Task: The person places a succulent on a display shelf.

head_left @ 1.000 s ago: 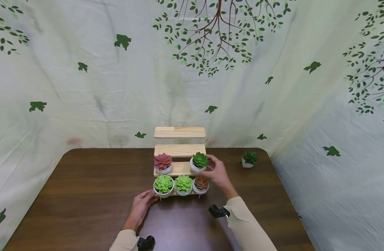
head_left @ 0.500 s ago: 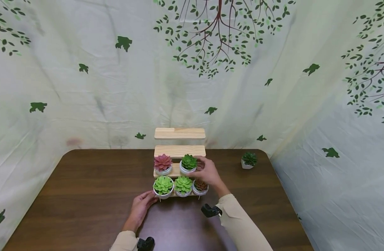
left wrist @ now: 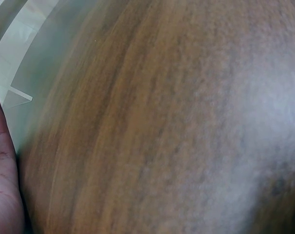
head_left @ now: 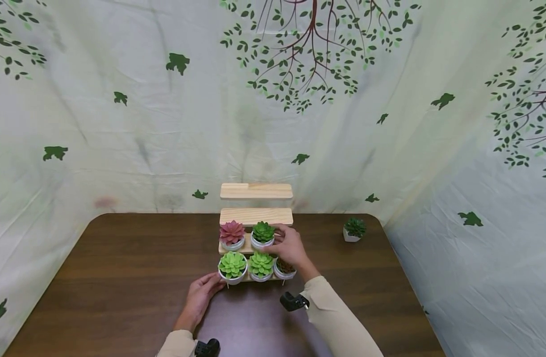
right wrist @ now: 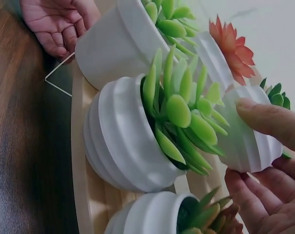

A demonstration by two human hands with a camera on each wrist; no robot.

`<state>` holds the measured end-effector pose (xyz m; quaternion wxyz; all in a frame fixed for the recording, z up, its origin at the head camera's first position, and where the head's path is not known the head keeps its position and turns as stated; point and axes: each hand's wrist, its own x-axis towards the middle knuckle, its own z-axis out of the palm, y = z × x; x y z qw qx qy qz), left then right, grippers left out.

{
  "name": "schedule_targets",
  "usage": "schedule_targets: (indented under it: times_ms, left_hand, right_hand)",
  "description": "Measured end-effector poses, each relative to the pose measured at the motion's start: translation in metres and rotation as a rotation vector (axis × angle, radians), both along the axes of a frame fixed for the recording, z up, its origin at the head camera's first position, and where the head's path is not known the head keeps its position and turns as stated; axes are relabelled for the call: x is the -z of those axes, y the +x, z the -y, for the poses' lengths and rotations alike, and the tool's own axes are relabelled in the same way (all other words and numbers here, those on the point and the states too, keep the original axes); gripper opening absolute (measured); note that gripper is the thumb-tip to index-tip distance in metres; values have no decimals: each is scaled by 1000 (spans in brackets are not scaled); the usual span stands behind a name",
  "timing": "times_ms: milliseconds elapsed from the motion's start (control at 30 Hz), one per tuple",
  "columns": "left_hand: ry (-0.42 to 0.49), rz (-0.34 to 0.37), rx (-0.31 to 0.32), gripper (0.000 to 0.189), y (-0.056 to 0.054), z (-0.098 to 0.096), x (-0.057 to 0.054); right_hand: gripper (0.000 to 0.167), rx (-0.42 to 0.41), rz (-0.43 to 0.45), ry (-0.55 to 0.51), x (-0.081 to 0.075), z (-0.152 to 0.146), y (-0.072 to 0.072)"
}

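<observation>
My right hand (head_left: pixel 290 246) holds a dark green succulent (head_left: pixel 263 232) in a ribbed white pot (right wrist: pixel 247 131), thumb on one side and fingers on the other. The pot is at the second tier from the front of a wooden plant stand (head_left: pixel 256 191), just right of a pink succulent (head_left: pixel 231 232). At the stand's front left corner, my left hand (head_left: pixel 199 295) grips its edge with bent fingers, beside a light green succulent (head_left: pixel 232 265). Another light green succulent (head_left: pixel 261 265) and a brownish one (head_left: pixel 285 267), partly hidden by my right hand, share the front tier.
A small dark green plant (head_left: pixel 355 228) in a white angular pot stands at the back right of the brown table (head_left: pixel 134 263). The stand's upper two tiers bear no pots. Behind the table hangs a leaf-patterned cloth (head_left: pixel 237 124).
My right hand has moved the dark green succulent left along the second tier, closer to the pink one. My left hand has stayed at the stand's corner.
</observation>
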<state>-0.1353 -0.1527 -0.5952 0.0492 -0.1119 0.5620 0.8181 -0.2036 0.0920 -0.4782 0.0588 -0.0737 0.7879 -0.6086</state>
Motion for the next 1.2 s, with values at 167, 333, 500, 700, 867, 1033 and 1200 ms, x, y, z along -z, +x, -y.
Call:
schedule_targets:
  times_ms: [167, 333, 500, 700, 867, 1033, 1200]
  left_hand:
    - [7, -20, 8, 13, 1, 0, 1]
    - [1, 9, -5, 12, -1, -1, 2]
    - [-1, 20, -8, 11, -1, -2, 2]
    - [11, -3, 12, 11, 1, -2, 0]
    - [16, 12, 9, 12, 1, -2, -2]
    - [22, 35, 0, 14, 0, -2, -3]
    - [22, 36, -5, 17, 0, -1, -3]
  right_hand:
    - [65, 6, 9, 4, 2, 4, -1]
    - [65, 28, -9, 61, 3, 7, 0]
    - [64, 17, -40, 121, 4, 7, 0]
    - [64, -11, -36, 111, 2, 4, 0]
    - [61, -10, -53, 132, 0, 5, -1]
    - [60, -15, -60, 120, 0, 7, -2]
    - [61, -7, -70, 134, 1, 9, -2]
